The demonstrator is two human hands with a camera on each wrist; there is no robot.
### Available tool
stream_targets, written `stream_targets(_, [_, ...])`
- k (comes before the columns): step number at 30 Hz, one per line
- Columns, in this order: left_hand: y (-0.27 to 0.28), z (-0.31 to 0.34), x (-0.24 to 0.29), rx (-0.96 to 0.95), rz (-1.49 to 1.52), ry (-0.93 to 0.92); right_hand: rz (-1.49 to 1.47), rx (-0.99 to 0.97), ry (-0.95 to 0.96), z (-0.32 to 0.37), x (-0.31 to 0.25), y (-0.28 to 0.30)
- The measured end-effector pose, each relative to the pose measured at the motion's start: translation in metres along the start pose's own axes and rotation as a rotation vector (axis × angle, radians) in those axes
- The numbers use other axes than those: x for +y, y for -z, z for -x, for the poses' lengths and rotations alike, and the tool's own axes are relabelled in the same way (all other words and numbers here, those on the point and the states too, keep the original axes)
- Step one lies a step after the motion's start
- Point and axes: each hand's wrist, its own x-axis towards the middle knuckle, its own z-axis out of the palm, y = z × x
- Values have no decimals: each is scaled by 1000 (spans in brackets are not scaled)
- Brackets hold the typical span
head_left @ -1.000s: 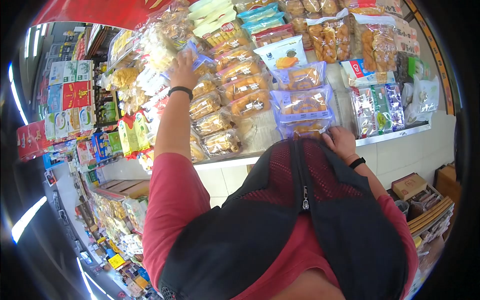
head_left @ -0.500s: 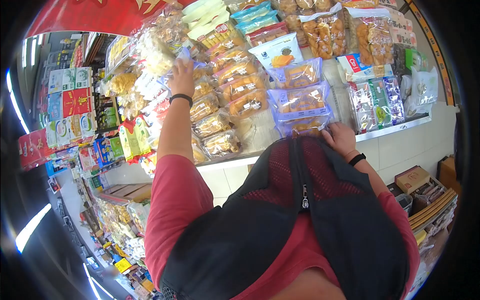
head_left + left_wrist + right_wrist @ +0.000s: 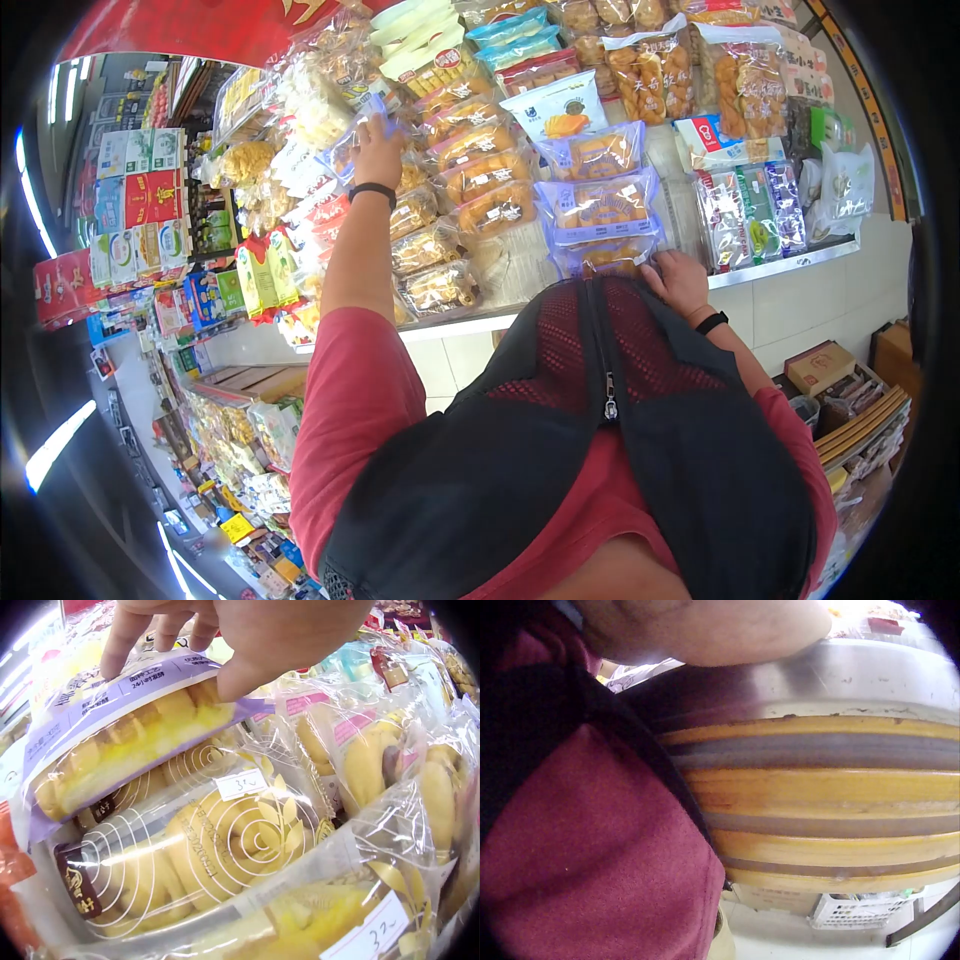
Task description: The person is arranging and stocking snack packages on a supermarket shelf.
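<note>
My left hand (image 3: 377, 158) is over the left rows of packaged bread. In the left wrist view that hand (image 3: 255, 637) grips a purple-and-clear bread package (image 3: 135, 727), its thumb at the near edge and its fingers over the top. The package lies tilted on clear bread packs (image 3: 202, 855) with white price labels. My right hand (image 3: 683, 280) rests at the counter's front edge, beside a stack of purple bread packages (image 3: 603, 207). The right wrist view shows part of that hand (image 3: 727, 630) against the metal edge (image 3: 855, 675).
Twisted-pastry bags (image 3: 745, 85) and slim coloured packs (image 3: 762, 210) lie at the right of the counter. A red banner (image 3: 200, 30) hangs at the upper left. Shelves of boxes (image 3: 140, 190) stand at the left, and a brown carton (image 3: 822, 367) sits low at the right.
My left hand has shifted slightly right with the purple package. The right hand stays at the counter edge, and the head view has tilted a little.
</note>
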Motion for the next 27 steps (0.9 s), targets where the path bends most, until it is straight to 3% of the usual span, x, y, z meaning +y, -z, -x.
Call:
stream_targets(13, [-22, 34, 5, 173, 112, -65, 1, -6, 2, 0, 1, -1])
stream_targets(15, [-25, 44, 13, 210, 151, 116, 7, -9, 0, 1, 1, -1])
stream_targets(19, [-40, 56, 14, 128, 293, 204, -6, -1, 10, 1, 0, 0])
stream_targets(22, [-36, 54, 14, 159, 309, 145, 4, 0, 16, 1, 2, 0])
stream_targets(24, [-24, 48, 20, 249, 274, 115, 12, 11, 23, 2, 1, -1])
stream_targets(25, [-14, 43, 30, 409, 297, 46, 12, 10, 11, 1, 0, -1])
stream_targets(26, [-7, 40, 44, 401, 301, 38, 8, 6, 3, 2, 0, -1])
stream_targets(27, [8, 38, 64, 415, 510, -69, 4, 3, -1, 2, 0, -2])
